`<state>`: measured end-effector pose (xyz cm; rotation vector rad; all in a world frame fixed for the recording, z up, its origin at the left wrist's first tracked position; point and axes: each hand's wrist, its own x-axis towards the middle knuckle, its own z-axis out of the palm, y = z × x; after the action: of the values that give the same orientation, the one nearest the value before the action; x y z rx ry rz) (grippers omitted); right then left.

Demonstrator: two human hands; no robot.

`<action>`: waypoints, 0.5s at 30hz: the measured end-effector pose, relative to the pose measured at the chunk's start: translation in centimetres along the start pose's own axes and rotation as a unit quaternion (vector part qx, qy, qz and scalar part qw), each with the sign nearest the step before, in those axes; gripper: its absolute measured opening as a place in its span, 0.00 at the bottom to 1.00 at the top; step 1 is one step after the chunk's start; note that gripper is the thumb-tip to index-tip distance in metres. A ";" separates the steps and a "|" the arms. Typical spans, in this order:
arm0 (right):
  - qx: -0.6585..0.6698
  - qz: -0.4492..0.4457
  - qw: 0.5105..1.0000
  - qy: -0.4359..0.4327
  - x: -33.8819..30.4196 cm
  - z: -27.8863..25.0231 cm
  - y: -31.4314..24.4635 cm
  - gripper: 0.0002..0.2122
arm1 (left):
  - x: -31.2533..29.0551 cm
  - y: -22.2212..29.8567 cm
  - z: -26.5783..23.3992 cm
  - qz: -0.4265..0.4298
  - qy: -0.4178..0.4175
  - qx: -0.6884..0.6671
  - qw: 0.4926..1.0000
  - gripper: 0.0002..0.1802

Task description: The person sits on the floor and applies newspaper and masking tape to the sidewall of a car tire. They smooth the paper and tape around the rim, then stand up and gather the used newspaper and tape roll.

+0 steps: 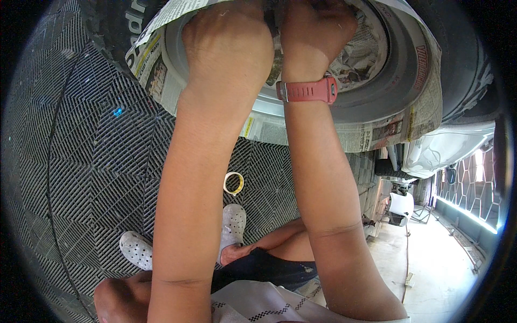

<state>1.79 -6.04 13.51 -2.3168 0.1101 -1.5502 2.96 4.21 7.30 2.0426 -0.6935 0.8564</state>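
A wheel rim with a black tyre stands before me at the top. Newspaper sheets fan out around the rim's edge, between it and the tyre. More crumpled newspaper shows inside the rim's middle. My left hand reaches over the left part of the rim, its back toward me and its fingers hidden at the upper edge. Beside it, my right hand is curled over the middle, its knuckles bent; whatever it grips is out of sight. A red watch is strapped on my right wrist.
A roll of tape lies on the dark ribbed floor tiles, near my grey clogs. A thin dark cable runs along the floor at left. Toward the right are a light-coloured car body and a pale floor strip.
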 end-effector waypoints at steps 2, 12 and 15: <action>-0.005 0.017 1.000 0.001 0.3 -0.1 -0.3 0.05 | 0.3 0.2 -0.2 -0.012 -0.013 -0.019 1.000 0.09; 0.017 0.008 0.999 -0.042 0.8 -0.9 0.1 0.08 | 1.4 1.6 -0.5 0.017 0.065 0.038 0.997 0.13; 0.052 0.075 0.994 -0.057 0.5 -2.2 0.0 0.07 | 1.4 2.0 -0.6 0.012 0.057 0.028 0.998 0.14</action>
<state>-0.04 -6.66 14.70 -2.2543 0.1659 -1.3174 2.17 3.38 9.59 2.0208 -0.6378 1.0076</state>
